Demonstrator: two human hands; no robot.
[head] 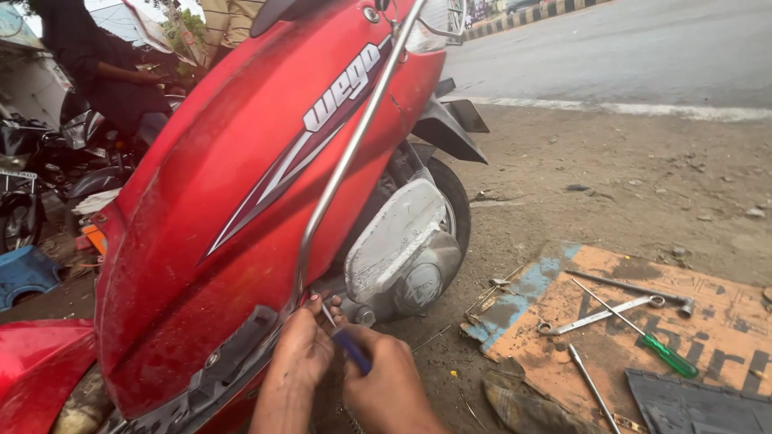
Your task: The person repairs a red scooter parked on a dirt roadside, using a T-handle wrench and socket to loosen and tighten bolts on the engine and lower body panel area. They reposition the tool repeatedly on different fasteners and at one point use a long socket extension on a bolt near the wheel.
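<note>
Hands first: both are tucked in low against the red scooter (241, 217), right at the bottom edge of its side panel. The left hand (299, 354) reaches up with fingers curled toward the foot of the chrome guard rail (354, 137), fingertips touching the spot where the rail meets the panel; I can't tell if it's actually pinching anything there. The right hand (390, 382) sits just beside it, closed around the blue handle of a screwdriver (347, 347), whose shaft points up and left to that same spot.

Just right of the hands is the scooter's grey engine cover (402, 249), with the rear wheel (452, 205) behind it. The rail runs diagonally across the panel, so it crowds the area where the hands are working.

Further right of the scooter, an orange and blue board (716, 321) lies on the dirt with tools on it: a green-handled screwdriver (643, 333), a spanner (599, 316) and a long metal rod (631, 287). Behind the scooter, another person (96, 72) sits among parked bikes.
</note>
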